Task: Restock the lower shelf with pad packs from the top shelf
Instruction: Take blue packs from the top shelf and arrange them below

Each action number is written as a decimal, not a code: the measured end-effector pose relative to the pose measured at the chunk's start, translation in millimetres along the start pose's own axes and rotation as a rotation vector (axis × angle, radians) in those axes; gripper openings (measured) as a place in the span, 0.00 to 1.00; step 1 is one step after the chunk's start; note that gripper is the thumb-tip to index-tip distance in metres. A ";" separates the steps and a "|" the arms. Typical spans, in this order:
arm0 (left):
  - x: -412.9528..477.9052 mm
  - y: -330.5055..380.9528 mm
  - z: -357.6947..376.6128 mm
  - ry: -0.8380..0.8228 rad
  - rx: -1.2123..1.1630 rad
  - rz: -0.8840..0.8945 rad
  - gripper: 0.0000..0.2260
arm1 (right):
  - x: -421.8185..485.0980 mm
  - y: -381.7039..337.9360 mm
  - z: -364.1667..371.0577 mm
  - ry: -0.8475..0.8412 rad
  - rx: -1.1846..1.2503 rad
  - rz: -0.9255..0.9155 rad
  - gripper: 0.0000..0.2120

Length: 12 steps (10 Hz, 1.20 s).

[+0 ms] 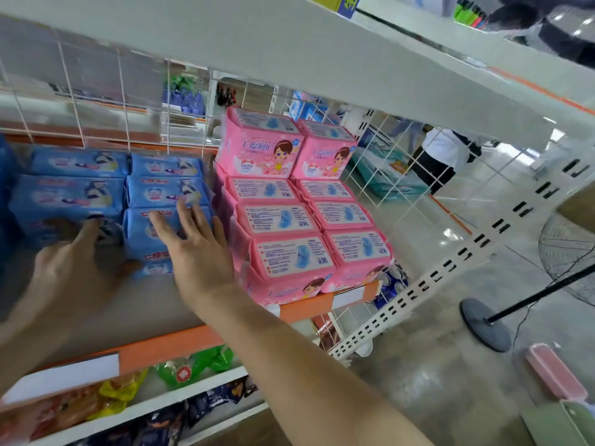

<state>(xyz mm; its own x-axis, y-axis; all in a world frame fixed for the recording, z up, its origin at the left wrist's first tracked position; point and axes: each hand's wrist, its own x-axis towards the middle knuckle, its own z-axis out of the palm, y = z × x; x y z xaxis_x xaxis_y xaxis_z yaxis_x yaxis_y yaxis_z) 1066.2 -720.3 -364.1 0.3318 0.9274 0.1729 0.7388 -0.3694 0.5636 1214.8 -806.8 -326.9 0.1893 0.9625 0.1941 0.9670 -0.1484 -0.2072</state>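
Note:
Blue pad packs [165,191] lie in two rows on the white shelf [151,312] with an orange front edge. My right hand [193,249] rests flat, fingers spread, on top of the nearest blue pack [141,235] in the right row. My left hand [72,262] touches the front of the left row of blue packs [69,196], fingers apart and slightly blurred. Stacked pink pad packs [283,220] fill the shelf to the right of the blue ones. The underside of the shelf above [289,49] spans the top of the view.
A white wire grid [106,101] backs the shelf and another closes its right end. Snack bags [190,368] sit on shelves below. A fan stand [484,323] and a pink box [555,371] are on the floor at right. A person [441,156] stands beyond the grid.

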 end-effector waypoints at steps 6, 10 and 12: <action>-107.7 142.4 -29.2 0.024 0.199 0.631 0.34 | -132.7 107.9 -105.8 0.081 -0.020 0.101 0.47; -110.9 171.8 28.4 -0.214 0.437 0.521 0.38 | -149.0 188.5 -108.1 -0.257 -0.230 0.203 0.57; -104.7 168.7 43.5 -0.186 0.483 0.488 0.36 | -140.4 201.6 -91.6 -0.210 -0.217 0.184 0.57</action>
<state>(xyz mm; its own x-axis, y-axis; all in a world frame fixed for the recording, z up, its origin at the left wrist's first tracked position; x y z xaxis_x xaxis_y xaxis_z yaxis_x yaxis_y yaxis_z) 1181.5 -882.4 -322.2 0.7538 0.6398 0.1496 0.6435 -0.7649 0.0289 1398.8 -992.6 -308.1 0.3460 0.9376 -0.0334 0.9380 -0.3464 -0.0071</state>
